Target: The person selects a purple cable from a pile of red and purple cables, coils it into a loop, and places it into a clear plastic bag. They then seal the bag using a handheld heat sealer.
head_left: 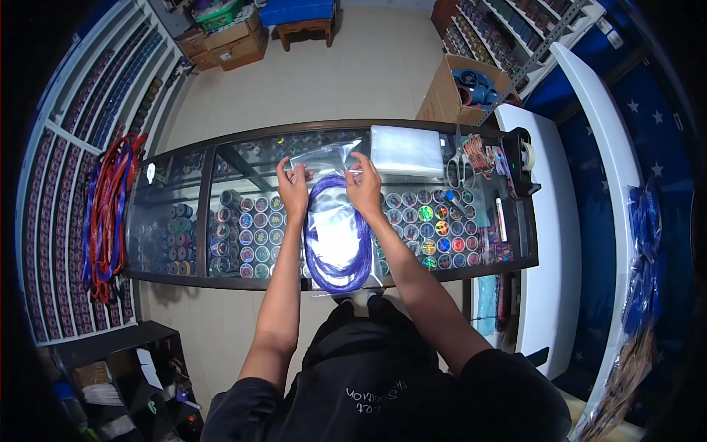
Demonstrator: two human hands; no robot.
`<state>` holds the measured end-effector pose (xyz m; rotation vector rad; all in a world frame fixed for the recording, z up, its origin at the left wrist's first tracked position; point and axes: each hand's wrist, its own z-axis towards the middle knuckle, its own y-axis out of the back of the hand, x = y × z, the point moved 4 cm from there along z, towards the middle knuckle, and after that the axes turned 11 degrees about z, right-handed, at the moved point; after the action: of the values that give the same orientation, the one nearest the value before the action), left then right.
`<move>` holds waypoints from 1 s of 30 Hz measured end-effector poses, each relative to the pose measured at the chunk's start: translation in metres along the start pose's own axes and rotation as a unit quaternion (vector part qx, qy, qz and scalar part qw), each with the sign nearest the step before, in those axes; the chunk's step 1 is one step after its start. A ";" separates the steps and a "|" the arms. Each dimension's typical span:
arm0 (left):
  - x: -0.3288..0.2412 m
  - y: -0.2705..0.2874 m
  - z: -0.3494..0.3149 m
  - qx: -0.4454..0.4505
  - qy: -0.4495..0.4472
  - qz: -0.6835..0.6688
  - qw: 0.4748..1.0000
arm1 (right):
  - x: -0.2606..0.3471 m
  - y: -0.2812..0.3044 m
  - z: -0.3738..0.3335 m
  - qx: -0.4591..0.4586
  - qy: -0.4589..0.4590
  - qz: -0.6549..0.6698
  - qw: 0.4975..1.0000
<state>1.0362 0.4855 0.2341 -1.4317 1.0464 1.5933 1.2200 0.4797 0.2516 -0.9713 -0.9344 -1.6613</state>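
Note:
On the glass counter lies a long oval coil of purple cord [312, 247], apparently inside a clear plastic bag [324, 157]. The bag's far end stands up a little past the coil and catches the light. At that end, my left hand [294, 182] pinches the left corner between thumb and fingers. Opposite it, my right hand [363, 180] grips the right corner, its thumb turned inward. Both forearms run along the two sides of the coil. Just beyond my right hand is a stack of clear plastic bags [406, 149].
Scissors [461, 171], a tape dispenser [521, 162] and a marker [501, 219] lie at the counter's right. Spools [442, 227] show under the glass. Red and purple cord bundles [110, 214] hang at the left shelves. A cardboard box [451, 94] stands beyond the counter.

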 end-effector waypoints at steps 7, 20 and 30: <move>0.011 0.002 0.002 0.039 0.080 -0.026 0.996 | 0.013 0.015 -0.012 0.002 -0.051 0.015 0.999; 0.022 0.004 0.037 0.071 0.079 0.056 0.993 | -0.028 0.023 0.041 0.009 -0.131 0.089 0.987; 0.006 0.011 0.044 0.089 0.086 0.019 0.992 | -0.036 0.018 0.070 -0.002 -0.333 0.250 0.909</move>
<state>1.0084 0.5220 0.2310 -1.4521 1.2890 1.3827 1.2577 0.5516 0.2486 -1.6728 -0.9944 -0.8962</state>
